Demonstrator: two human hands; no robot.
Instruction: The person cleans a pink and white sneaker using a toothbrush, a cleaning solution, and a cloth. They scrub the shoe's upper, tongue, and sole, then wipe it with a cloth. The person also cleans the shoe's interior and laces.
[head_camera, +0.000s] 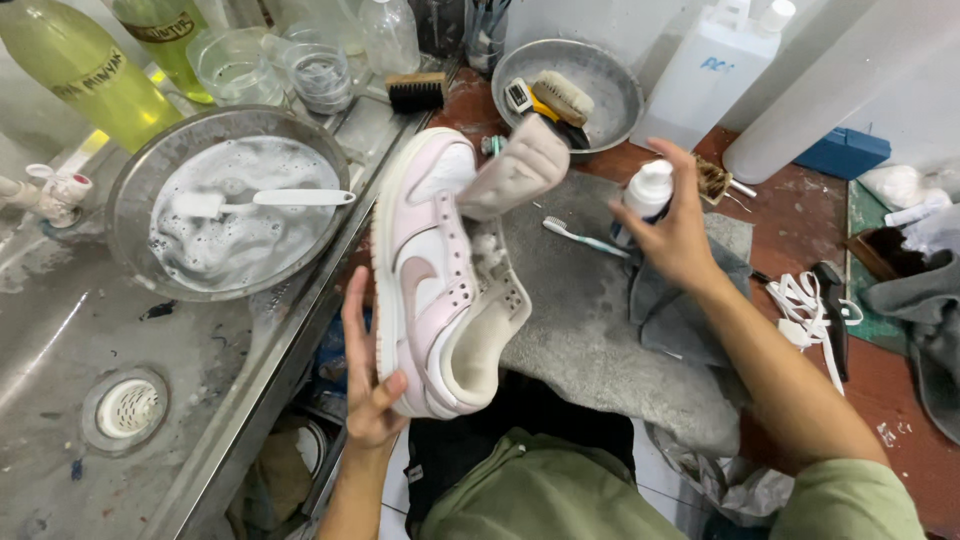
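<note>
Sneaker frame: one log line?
left hand: holds pink sneaker | right hand: grips white bottle | toothbrush: on grey cloth

Smooth pale leather sneaker (430, 280) with a cloth tongue; dull, wet steel sink (70, 340); foamy metal bowl (130, 200); rough grey towel (590, 320); glossy plastic bottle (645, 195).

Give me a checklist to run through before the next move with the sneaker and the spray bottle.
1. Left hand has the pink and white sneaker by its sole side: ok.
2. Right hand grip around the white spray bottle: ok.
3. Nozzle aimed at the sneaker: cannot tell.
4. Laces out, tongue folded back: ok.
5. Toothbrush within reach on the grey mat: ok.
6. Basin holds suds and a white brush: ok.
</note>
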